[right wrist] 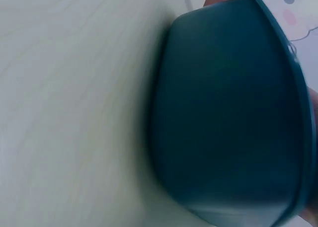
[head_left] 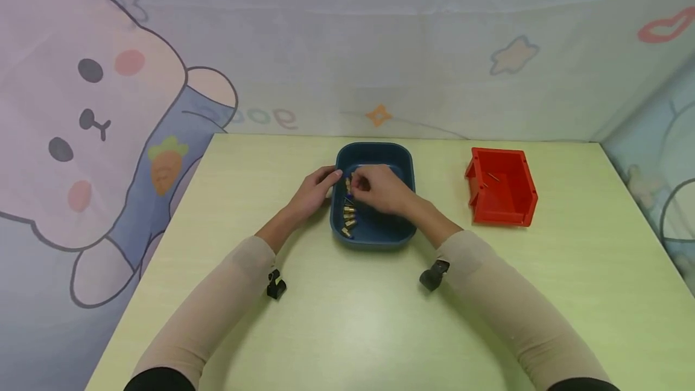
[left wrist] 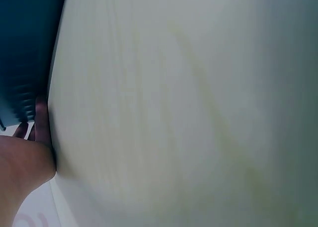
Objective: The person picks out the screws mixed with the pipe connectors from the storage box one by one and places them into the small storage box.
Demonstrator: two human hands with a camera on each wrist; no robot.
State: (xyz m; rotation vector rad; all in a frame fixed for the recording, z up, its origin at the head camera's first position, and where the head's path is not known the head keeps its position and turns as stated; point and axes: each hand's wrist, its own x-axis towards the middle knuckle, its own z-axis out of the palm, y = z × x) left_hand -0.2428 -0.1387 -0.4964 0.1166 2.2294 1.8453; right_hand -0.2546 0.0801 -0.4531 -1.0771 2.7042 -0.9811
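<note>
A: Brass-coloured pieces point(head_left: 348, 216), small and cylindrical, lie in a rough row inside the dark blue tray point(head_left: 403, 158) along its 9 o'clock wall. Right hand point(head_left: 380, 189) reaches into the tray; its fingertips are bunched at the top of the row, apparently pinching one piece, though the grip is too small to confirm.

B: Left hand?

A: Left hand point(head_left: 315, 192) rests at the tray's 9 o'clock rim, fingers curled against the outer wall. Left wrist view shows only fingertips point(left wrist: 42, 122) beside the blue wall.

B: Count?

A: About six pieces visible; the hand hides the rest. Containers: two. The blue tray is a rounded rectangle of smooth plastic, middle of the pale green table point(head_left: 347, 330). At its 3 o'clock, well apart, an angular red plastic bin point(head_left: 502, 189) holds one thin pin-like item point(head_left: 492, 177).

B: Table surface?

A: Faint wood grain, matte.
</note>
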